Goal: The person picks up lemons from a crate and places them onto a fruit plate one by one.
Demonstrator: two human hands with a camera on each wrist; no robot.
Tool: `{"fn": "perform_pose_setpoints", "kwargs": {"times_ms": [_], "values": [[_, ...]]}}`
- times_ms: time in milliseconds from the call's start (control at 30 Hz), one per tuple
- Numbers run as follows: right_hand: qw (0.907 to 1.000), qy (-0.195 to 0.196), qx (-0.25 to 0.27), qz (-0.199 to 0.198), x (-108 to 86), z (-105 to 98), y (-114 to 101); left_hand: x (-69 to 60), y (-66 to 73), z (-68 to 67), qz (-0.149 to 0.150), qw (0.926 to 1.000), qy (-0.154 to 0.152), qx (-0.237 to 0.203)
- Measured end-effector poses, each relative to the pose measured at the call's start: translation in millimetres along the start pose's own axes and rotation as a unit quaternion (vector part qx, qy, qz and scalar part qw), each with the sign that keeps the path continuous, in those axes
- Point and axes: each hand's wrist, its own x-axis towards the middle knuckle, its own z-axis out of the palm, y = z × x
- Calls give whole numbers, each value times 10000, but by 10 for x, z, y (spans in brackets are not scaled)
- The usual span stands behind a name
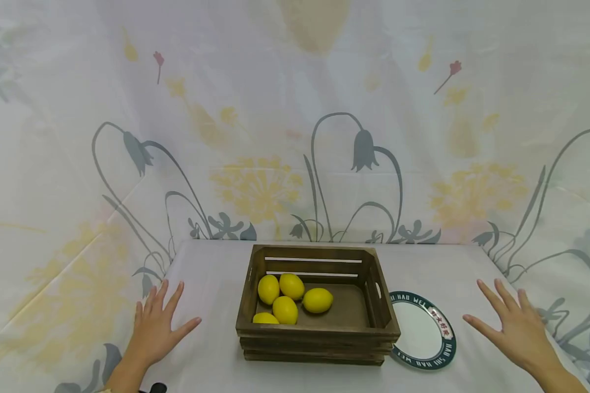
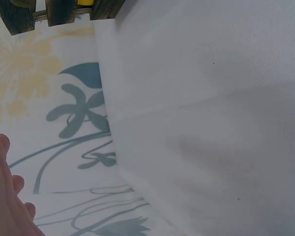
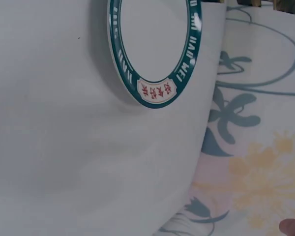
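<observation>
A dark wooden slatted crate (image 1: 319,344) stands in the middle of the table, with several yellow lemons (image 1: 318,300) inside, mostly toward its left. To its right lies a white oval plate (image 1: 417,330) with a green lettered rim, its left edge hidden by the crate. My left hand (image 1: 155,327) hovers left of the crate with fingers spread, touching nothing. Right of the plate, my right hand (image 1: 516,326) is likewise spread and holds nothing. In the right wrist view the plate (image 3: 157,92) shows red characters on its rim.
A white cloth covers the table (image 1: 201,273). Behind it and at both sides hangs a pale curtain (image 1: 285,131) printed with flowers. A small black object (image 1: 158,387) shows at the bottom edge, near my left wrist.
</observation>
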Motion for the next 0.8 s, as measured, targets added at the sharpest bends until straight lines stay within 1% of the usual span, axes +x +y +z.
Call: {"fn": "perform_pose_setpoints", "kwargs": {"times_ms": [200, 433, 533, 667, 733, 800], "values": [[9990, -92, 433, 21, 30, -40, -53, 42, 8, -8, 255, 9991, 211, -256], [9967, 4, 809, -78, 61, -79, -126, 98, 70, -46, 285, 9976, 193, -607], [9957, 37, 926, -89, 78, -91, -140, 113, 102, -57, 269, 9964, 97, -799], [9941, 50, 1080, -72, 106, -114, -160, 122, 141, -76, 175, 9936, -136, -1109], [9941, 46, 1084, -42, 120, -126, -178, 125, 162, -86, 183, 9915, -237, -1268], [9938, 46, 1107, -21, 135, -138, -197, 127, 181, -92, 244, 9889, -275, -1443]]}}
